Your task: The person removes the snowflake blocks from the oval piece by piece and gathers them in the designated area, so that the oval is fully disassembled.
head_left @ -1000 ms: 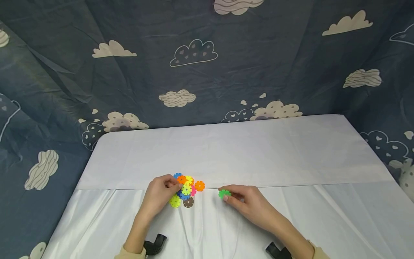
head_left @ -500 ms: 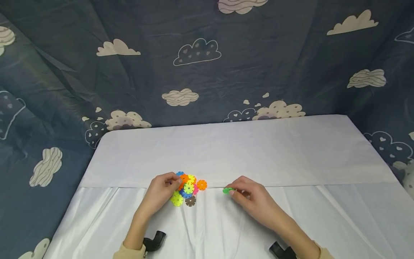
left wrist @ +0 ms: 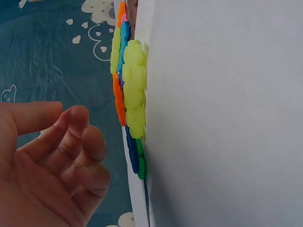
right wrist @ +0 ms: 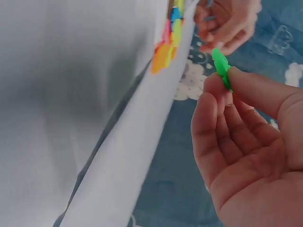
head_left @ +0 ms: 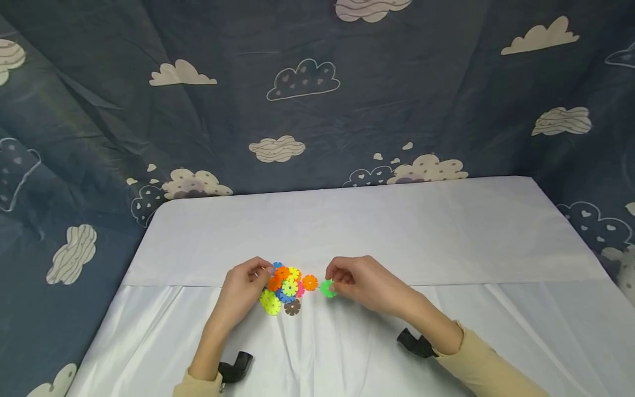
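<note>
Thumb and fingers of my right hand [head_left: 367, 284] pinch a green notched plastic disc [head_left: 327, 289], a snowflake-type building piece. In the right wrist view the green disc [right wrist: 220, 66] stands nearly edge-on between the fingertips, above the cloth. My left hand [head_left: 242, 288] hovers at the left side of a small heap of similar discs. Its fingers are loosely bent and hold nothing in the left wrist view. The heap includes a brown disc [head_left: 292, 307], a yellow-green disc [head_left: 271, 305], a yellow disc [head_left: 290, 288], and an orange disc [head_left: 310, 283] at its right edge. Several discs overlap.
A white cloth [head_left: 387, 226] covers the table, with a crease running across it and folds toward the front. Behind and beside it hangs a dark curtain [head_left: 297, 121] with cloud prints. Black camera mounts [head_left: 236, 368] sit at both wrists.
My right hand has brought the green disc leftward, closer to the heap, turning it face-on. My left hand has shifted slightly up and back, uncovering an orange disc that its fingers overlapped.
</note>
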Demonstrator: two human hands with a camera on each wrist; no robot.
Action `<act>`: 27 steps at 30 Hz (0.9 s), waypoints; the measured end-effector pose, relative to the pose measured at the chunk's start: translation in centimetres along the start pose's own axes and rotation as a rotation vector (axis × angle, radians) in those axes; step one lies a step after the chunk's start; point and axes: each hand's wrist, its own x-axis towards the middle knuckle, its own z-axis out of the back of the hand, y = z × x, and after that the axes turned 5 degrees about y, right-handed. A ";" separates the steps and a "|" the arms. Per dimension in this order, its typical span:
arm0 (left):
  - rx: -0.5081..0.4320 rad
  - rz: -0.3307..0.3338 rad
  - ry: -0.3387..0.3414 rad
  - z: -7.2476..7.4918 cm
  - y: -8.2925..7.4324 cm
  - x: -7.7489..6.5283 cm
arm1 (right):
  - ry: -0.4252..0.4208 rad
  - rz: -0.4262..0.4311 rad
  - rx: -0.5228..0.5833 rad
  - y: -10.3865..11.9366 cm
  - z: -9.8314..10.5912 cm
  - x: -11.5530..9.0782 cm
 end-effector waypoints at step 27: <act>-0.098 -0.026 -0.026 0.1 -0.6 -0.2 | -0.002 -0.080 0.041 -0.7 -0.2 1.3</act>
